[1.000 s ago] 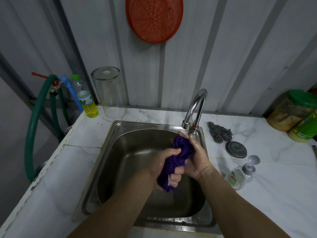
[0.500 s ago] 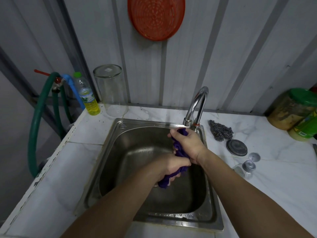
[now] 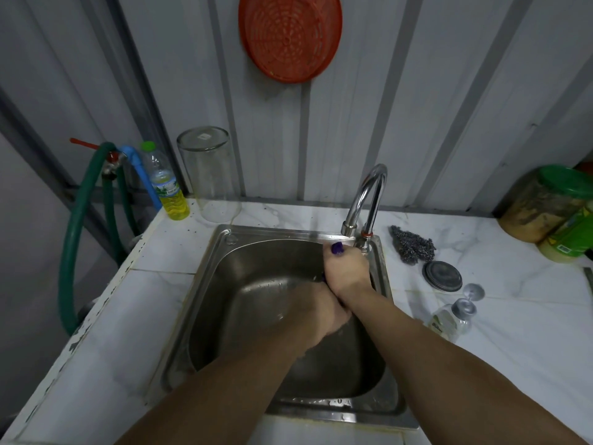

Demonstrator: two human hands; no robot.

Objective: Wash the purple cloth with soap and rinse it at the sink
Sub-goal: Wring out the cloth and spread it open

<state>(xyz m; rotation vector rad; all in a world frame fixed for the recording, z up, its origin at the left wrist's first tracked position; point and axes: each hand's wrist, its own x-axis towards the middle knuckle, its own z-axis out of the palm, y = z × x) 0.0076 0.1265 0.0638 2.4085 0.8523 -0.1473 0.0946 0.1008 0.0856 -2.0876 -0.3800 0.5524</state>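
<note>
Both hands clench the purple cloth (image 3: 337, 247) over the steel sink (image 3: 224, 271), just below the chrome tap (image 3: 365, 200). Only a small tuft of cloth shows above my right hand (image 3: 348, 271); a sliver shows between the hands, and the rest is hidden inside the fists. My left hand (image 3: 321, 311) is closed around the lower end, pressed against my right wrist. A small clear soap bottle (image 3: 449, 321) lies on its side on the counter to the right of the sink.
On the right counter lie a steel-wool scrubber (image 3: 412, 247), a round metal lid (image 3: 443, 280) and green-lidded jars (image 3: 545, 203). Back left stand a clear upturned container (image 3: 208, 175), a yellow-liquid bottle (image 3: 167, 187) and a green hose (image 3: 80, 236). An orange basket (image 3: 288, 33) hangs on the wall.
The hands have closed tighter over the cloth, twisting it; far less purple shows than before. My right hand has moved up toward the tap's base, and the left has rolled over the lower end.
</note>
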